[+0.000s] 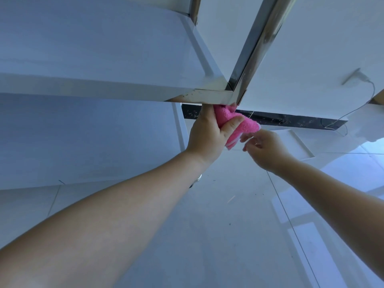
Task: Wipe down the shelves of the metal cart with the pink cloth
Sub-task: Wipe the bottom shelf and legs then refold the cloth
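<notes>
The metal cart's upper shelf [99, 50] fills the upper left, with a shiny corner post [259, 42] rising from its near right corner. A lower shelf [83, 138] shows beneath it. My left hand [209, 136] is shut on the bunched pink cloth [239, 123] and presses it up under the shelf's front rim, right below the corner post. My right hand [264, 148] hovers just right of the cloth, fingers loosely curled and apart, its fingertips close to the cloth's hanging edge; whether they touch it I cannot tell.
A glossy pale tiled floor [239, 235] lies below with a few dark specks. A black marbled baseboard [291, 120] runs along the white wall [322, 48]. A thin white cable [372, 90] hangs from a plug on the wall at right.
</notes>
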Demonstrator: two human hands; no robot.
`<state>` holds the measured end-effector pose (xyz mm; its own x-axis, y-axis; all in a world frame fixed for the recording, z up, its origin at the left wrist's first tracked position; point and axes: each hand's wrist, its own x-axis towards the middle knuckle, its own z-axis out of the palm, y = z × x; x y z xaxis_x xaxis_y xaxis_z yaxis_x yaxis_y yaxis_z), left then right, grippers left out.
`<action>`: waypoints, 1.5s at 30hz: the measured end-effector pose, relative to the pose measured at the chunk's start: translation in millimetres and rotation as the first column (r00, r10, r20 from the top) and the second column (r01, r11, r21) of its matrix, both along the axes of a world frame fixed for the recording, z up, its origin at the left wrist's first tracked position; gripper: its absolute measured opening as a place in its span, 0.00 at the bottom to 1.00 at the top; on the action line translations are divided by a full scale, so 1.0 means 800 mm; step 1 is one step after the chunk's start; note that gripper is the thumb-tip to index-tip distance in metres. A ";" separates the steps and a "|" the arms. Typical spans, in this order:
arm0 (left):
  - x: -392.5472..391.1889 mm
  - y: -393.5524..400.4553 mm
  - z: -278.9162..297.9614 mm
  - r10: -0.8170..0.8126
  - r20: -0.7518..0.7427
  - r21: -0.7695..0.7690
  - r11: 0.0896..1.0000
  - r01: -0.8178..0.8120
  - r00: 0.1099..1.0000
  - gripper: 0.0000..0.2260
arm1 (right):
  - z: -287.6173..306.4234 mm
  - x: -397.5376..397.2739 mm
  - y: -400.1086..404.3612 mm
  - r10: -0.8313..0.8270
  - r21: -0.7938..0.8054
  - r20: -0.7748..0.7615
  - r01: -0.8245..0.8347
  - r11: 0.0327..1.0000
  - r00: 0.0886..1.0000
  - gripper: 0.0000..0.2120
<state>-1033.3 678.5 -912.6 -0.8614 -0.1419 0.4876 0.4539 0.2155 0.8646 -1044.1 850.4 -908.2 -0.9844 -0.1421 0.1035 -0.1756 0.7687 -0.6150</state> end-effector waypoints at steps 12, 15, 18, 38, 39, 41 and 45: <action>0.011 -0.033 -0.119 0.050 0.432 -0.473 0.862 0.179 0.901 0.26 | -0.043 -0.019 0.016 0.102 0.298 0.102 -0.129 0.946 0.989 0.18; 0.011 -0.035 -0.146 0.172 0.389 -0.639 0.758 0.131 0.905 0.26 | -0.045 -0.019 0.013 0.133 0.319 0.097 -0.157 0.935 0.986 0.17; 0.011 -0.031 -0.147 0.191 0.320 -0.623 0.781 0.054 0.928 0.25 | -0.048 -0.012 0.007 0.174 0.340 0.113 -0.202 0.918 0.978 0.17; 0.187 -0.306 -0.019 0.254 0.219 -0.587 0.806 -0.080 0.942 0.17 | 0.005 0.088 -0.274 0.756 0.311 0.036 -0.726 0.613 0.654 0.21; 0.203 -0.328 -0.013 0.316 0.191 -0.624 0.770 -0.134 0.929 0.19 | 0.006 0.094 -0.299 0.778 0.318 0.041 -0.746 0.585 0.627 0.21; 0.236 -0.374 -0.006 0.446 0.142 -0.653 0.713 -0.255 0.884 0.20 | 0.006 0.106 -0.342 0.814 0.353 0.036 -0.769 0.532 0.580 0.19; 0.294 -0.465 0.003 0.597 0.147 -0.506 0.731 -0.458 0.789 0.19 | -0.002 0.127 -0.407 0.845 0.409 0.048 -0.782 0.470 0.533 0.16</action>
